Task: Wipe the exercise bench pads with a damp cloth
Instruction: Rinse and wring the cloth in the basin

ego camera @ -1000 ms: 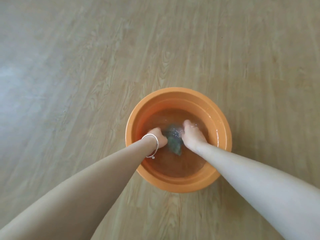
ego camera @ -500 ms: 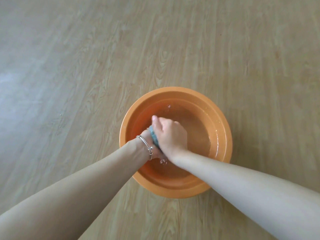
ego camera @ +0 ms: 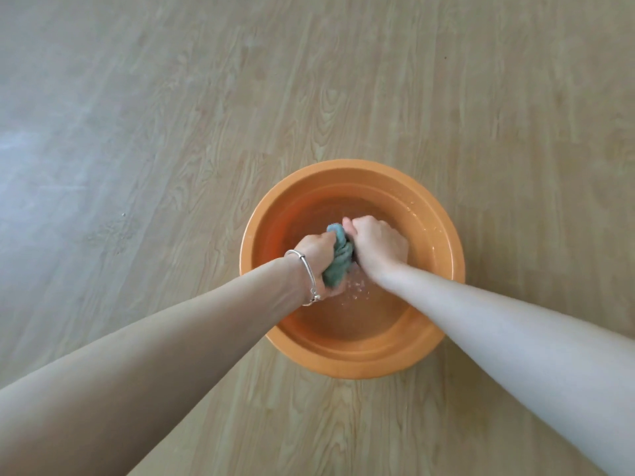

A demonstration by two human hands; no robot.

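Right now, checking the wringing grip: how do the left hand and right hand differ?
The left hand wears a silver bracelet; the right hand has a bare wrist. The left hand holds the cloth from its left, the right hand from its right. Both grip it over the orange basin.

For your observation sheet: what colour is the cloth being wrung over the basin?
Teal-green cloth, seen best in the head view.

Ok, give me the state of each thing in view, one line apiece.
left hand: grips the cloth.
right hand: grips the cloth.
cloth: wet, bunched, twisted between both hands over the basin.
basin: upright on the floor, part filled with water.
water: splashed by drips under the cloth.
bracelet: on the left wrist.
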